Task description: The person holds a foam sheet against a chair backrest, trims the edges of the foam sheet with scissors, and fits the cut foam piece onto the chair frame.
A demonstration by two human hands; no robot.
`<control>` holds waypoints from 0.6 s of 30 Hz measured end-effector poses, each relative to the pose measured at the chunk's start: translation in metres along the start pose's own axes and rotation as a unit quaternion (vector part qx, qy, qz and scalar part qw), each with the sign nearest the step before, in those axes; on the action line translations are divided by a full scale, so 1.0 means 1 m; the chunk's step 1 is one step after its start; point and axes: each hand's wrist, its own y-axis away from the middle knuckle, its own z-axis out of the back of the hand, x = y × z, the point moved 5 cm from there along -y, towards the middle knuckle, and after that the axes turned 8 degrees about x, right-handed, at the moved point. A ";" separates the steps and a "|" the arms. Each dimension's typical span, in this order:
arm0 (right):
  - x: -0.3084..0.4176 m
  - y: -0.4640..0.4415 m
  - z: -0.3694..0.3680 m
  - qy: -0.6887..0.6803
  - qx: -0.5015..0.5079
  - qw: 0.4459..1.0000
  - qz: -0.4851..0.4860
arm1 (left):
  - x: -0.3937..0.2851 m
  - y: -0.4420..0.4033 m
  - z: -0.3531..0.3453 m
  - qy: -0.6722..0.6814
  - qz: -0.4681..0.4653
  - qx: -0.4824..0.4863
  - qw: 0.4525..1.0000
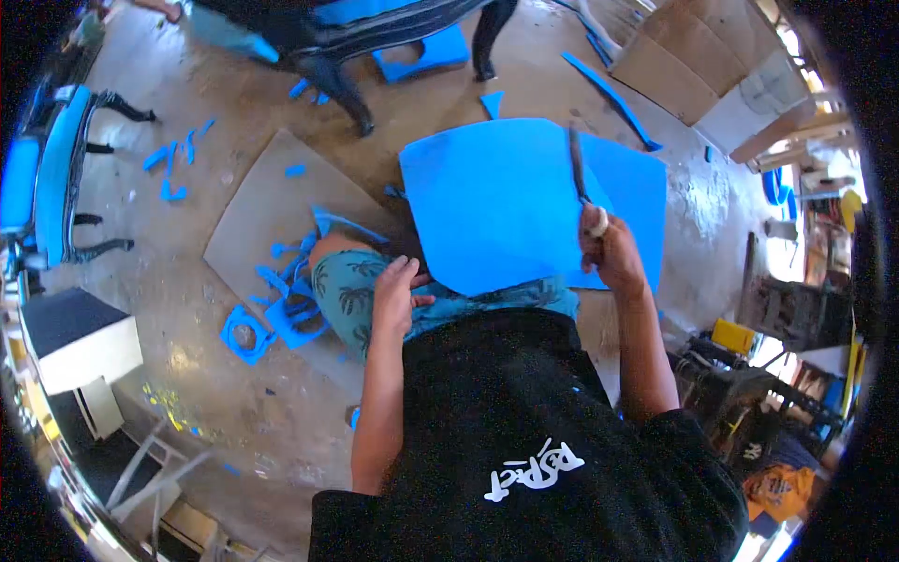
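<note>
A large blue foam panel (496, 206) lies across my lap, over patterned shorts. My right hand (613, 248) is closed around the handle of a knife at the panel's right edge. The long dark blade (576, 159) points away from me along that edge. Under and to the right of the panel is another blue sheet (632, 206). My left hand (403, 295) is beside the panel's lower left corner, its fingers apart and holding nothing.
Blue foam scraps (290, 309) lie on a cardboard sheet (253, 220) at the left. Black-legged furniture (346, 94) stands ahead, with a blue chair (61, 178) at far left. A cardboard box (698, 56) is at the upper right. Another person's hand (164, 9) shows at the upper left.
</note>
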 end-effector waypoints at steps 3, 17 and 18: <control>-0.030 0.011 0.093 0.119 -0.130 0.984 0.016 | -0.006 -0.015 -0.023 -0.141 0.042 0.054 0.988; -0.113 0.008 0.093 -0.057 -0.199 0.978 0.036 | -0.083 0.060 -0.035 -0.237 -0.162 0.006 0.958; -0.098 0.010 0.070 -0.003 -0.155 0.986 0.064 | -0.092 0.086 -0.012 -0.228 -0.203 0.008 0.952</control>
